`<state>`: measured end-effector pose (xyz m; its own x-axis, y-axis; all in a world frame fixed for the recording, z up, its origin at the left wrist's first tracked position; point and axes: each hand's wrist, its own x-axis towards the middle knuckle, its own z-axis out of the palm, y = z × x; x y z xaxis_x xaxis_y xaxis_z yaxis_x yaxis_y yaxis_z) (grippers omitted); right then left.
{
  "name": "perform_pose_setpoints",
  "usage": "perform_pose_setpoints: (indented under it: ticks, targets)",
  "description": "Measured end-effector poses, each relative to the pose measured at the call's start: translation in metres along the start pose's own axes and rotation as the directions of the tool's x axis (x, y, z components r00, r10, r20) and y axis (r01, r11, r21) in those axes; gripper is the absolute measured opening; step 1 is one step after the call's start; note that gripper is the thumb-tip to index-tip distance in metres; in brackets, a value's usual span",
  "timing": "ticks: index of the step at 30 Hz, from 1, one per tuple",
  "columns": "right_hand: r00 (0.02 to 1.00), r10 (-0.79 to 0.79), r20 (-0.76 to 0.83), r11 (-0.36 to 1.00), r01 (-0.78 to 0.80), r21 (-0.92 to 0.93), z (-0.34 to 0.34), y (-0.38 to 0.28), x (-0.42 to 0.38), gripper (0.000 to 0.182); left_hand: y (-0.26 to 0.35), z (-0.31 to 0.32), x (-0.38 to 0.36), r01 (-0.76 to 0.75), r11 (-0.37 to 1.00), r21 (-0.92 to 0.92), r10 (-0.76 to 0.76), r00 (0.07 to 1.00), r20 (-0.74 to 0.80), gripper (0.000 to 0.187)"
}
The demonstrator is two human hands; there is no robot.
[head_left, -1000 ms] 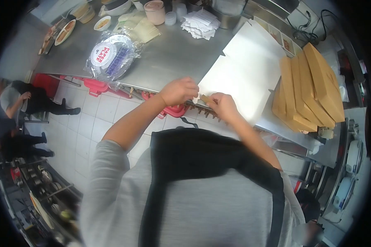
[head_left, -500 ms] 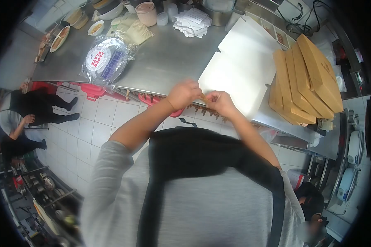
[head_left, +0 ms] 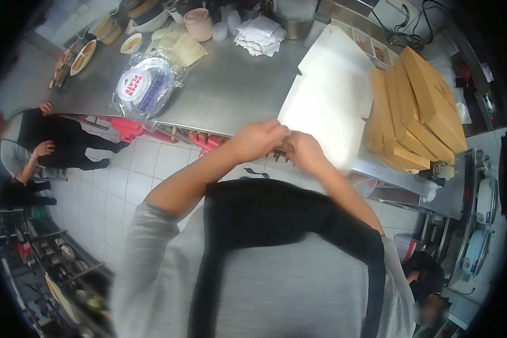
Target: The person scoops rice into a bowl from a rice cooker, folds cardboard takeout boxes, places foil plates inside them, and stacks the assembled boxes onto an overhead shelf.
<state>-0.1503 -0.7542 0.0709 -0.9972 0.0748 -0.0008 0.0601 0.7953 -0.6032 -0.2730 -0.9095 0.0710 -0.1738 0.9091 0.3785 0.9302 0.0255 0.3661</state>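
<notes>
My left hand (head_left: 260, 139) and my right hand (head_left: 306, 152) meet at the near edge of the steel counter (head_left: 219, 107), beside the lower left edge of an unfolded white box (head_left: 329, 90). Fingers of both hands are bent and pressed together at the tips. What they pinch is too small and blurred to make out. Just right of the white box stands a leaning stack of brown cardboard boxes (head_left: 414, 107). A wrapped pack of paper plates (head_left: 146, 87) lies on the counter to the left.
White paper slips (head_left: 260, 35), a pink-filled container (head_left: 198, 24) and small bowls (head_left: 131, 43) line the counter's back. A person (head_left: 36, 138) stands at the far left, another (head_left: 425, 281) at lower right. A metal rack (head_left: 67, 265) is at lower left.
Both hands have moved slightly right and closer together. The small brownish piece seen between them is now hidden. The white box's near edges look more rounded. The person at left has shifted.
</notes>
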Motion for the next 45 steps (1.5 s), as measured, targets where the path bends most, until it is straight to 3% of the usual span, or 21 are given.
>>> perform_pose_setpoints:
  ticks: [1, 4, 5, 6, 7, 10, 11, 13, 16, 18, 21, 23, 26, 28, 31, 33, 36, 39, 40, 43, 45]
  targets:
    - [0.997, -0.059, 0.041, 0.998, 0.060, -0.028, -0.020, -0.012, -0.013, 0.013, -0.002, -0.005, 0.000, 0.030, 0.997, -0.066, -0.034, 0.997, -0.069, 0.061]
    - [0.987, -0.145, 0.075, 0.989, 0.145, 0.011, -0.104, -0.061, -0.057, 0.018, -0.029, -0.032, 0.014, 0.051, 0.998, 0.031, -0.041, 0.966, -0.256, 0.068]
    - [0.978, -0.196, 0.066, 0.980, 0.197, 0.003, -0.133, -0.074, -0.072, 0.019, -0.031, -0.038, 0.022, 0.045, 0.998, 0.046, -0.032, 0.968, -0.248, 0.070]
    - [0.972, -0.157, 0.177, 0.986, 0.164, -0.025, -0.166, -0.086, -0.087, 0.024, -0.032, -0.043, 0.031, 0.039, 0.997, 0.065, -0.022, 0.971, -0.239, 0.072]
    - [0.958, -0.270, 0.093, 0.963, 0.269, 0.024, -0.188, -0.090, -0.104, 0.026, -0.031, -0.048, 0.037, 0.032, 0.996, 0.085, -0.012, 0.973, -0.231, 0.074]
    - [0.880, -0.464, 0.097, 0.882, 0.470, -0.042, -0.255, -0.116, -0.141, 0.013, -0.018, -0.057, 0.047, -0.024, 0.993, 0.118, 0.039, 0.991, -0.132, 0.083]
    - [0.874, -0.468, 0.130, 0.866, 0.483, -0.130, -0.270, -0.122, -0.152, 0.012, -0.015, -0.062, 0.048, -0.087, 0.988, 0.130, 0.114, 0.970, -0.214, 0.071]
    - [0.885, -0.433, 0.173, 0.851, 0.464, -0.245, -0.288, -0.125, -0.167, 0.016, -0.022, -0.075, 0.032, -0.146, 0.970, 0.193, 0.183, 0.964, -0.192, 0.058]
    - [0.949, -0.314, 0.041, 0.862, 0.303, -0.407, -0.272, -0.119, -0.157, 0.016, -0.003, -0.123, -0.010, -0.106, 0.969, 0.222, 0.155, 0.963, -0.219, 0.039]
    - [0.973, -0.214, -0.088, 0.868, 0.148, -0.474, -0.248, -0.109, -0.134, 0.018, 0.006, -0.140, -0.050, 0.077, 0.949, 0.306, -0.035, 0.989, -0.142, 0.039]
    - [0.931, -0.240, -0.275, 0.871, 0.082, -0.484, -0.209, -0.076, -0.085, 0.034, 0.012, -0.124, -0.085, 0.159, 0.923, 0.350, -0.145, 0.987, -0.066, 0.041]
    - [0.913, -0.253, -0.319, 0.899, 0.100, -0.426, -0.188, -0.062, -0.063, 0.044, 0.011, -0.090, -0.090, 0.176, 0.925, 0.336, -0.186, 0.983, -0.001, 0.044]
    - [0.952, -0.237, -0.195, 0.954, 0.190, -0.234, -0.153, -0.059, -0.040, 0.045, 0.015, -0.023, -0.068, 0.149, 0.948, 0.281, -0.148, 0.989, -0.026, 0.053]
    - [0.969, -0.229, -0.095, 0.962, 0.210, -0.174, -0.122, -0.041, -0.020, 0.046, 0.015, 0.016, -0.046, 0.256, 0.964, 0.065, -0.259, 0.966, 0.028, 0.058]
    - [0.974, -0.225, 0.003, 0.963, 0.223, -0.149, -0.078, -0.022, -0.003, 0.046, 0.011, 0.009, -0.035, 0.135, 0.977, 0.165, -0.112, 0.984, -0.142, 0.062]
    - [0.960, -0.275, 0.046, 0.952, 0.279, -0.128, -0.045, -0.017, 0.004, 0.043, -0.005, -0.020, -0.059, 0.274, 0.943, 0.189, -0.258, 0.960, -0.104, 0.062]
    - [0.908, -0.419, 0.006, 0.892, 0.413, -0.186, 0.001, -0.025, 0.020, 0.037, -0.031, -0.048, -0.097, 0.390, 0.903, 0.180, -0.379, 0.920, -0.096, 0.057]
    - [0.875, -0.483, 0.020, 0.847, 0.473, -0.243, 0.032, 0.001, 0.049, 0.030, -0.043, -0.033, -0.102, 0.270, 0.943, 0.194, -0.265, 0.963, -0.050, 0.043]
    - [0.871, -0.490, 0.039, 0.839, 0.484, -0.248, 0.036, 0.008, 0.061, 0.027, -0.048, -0.026, -0.104, 0.293, 0.944, 0.153, -0.287, 0.956, -0.057, 0.038]
    - [0.923, -0.344, 0.173, 0.911, 0.372, -0.178, 0.033, 0.006, 0.089, 0.014, -0.056, -0.017, -0.103, 0.326, 0.944, 0.055, -0.321, 0.943, -0.090, 0.024]
    - [0.934, -0.301, 0.192, 0.941, 0.324, -0.100, 0.032, -0.004, 0.098, 0.014, -0.056, -0.017, -0.100, 0.309, 0.951, 0.029, -0.301, 0.941, -0.152, 0.018]
